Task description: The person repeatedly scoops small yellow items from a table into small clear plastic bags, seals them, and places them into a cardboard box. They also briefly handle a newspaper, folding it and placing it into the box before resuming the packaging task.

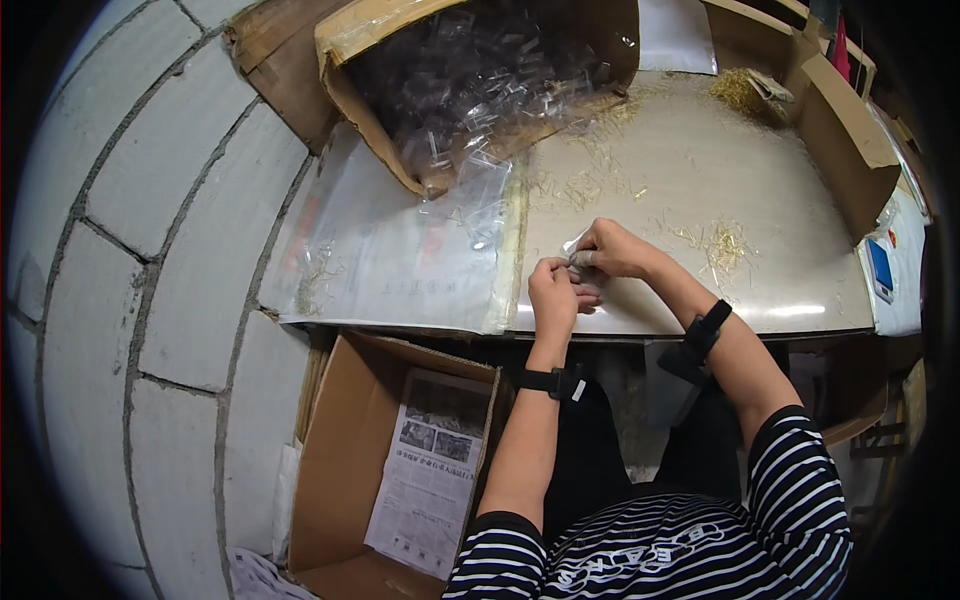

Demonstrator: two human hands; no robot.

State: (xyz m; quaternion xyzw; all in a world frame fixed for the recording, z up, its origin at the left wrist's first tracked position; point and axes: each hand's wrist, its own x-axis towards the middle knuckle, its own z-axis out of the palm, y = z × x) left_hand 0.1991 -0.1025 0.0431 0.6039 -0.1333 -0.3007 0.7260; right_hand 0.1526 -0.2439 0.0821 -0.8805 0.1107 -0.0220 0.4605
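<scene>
My left hand (556, 296) and my right hand (614, 250) meet over the tabletop, fingertips touching. Both are closed in a pinch around a small clear plastic piece (572, 243), mostly hidden by the fingers. A whitish wrap shows on a finger of the right hand. To the right of my hands lies a loose pile of thin gold-coloured metal pins (728, 246), with more strewn farther back. Beyond, a tipped cardboard box (350, 95) spills many small clear plastic pieces (470, 90) toward the table.
An open cardboard box (335, 480) with newspaper (425, 470) inside stands below the table's front edge, left of my legs. Clear sheeting (400, 260) covers the left tabletop. A cardboard wall (840, 150) borders the right side, near a blue device (880, 268). Block wall (190, 240) rises at left.
</scene>
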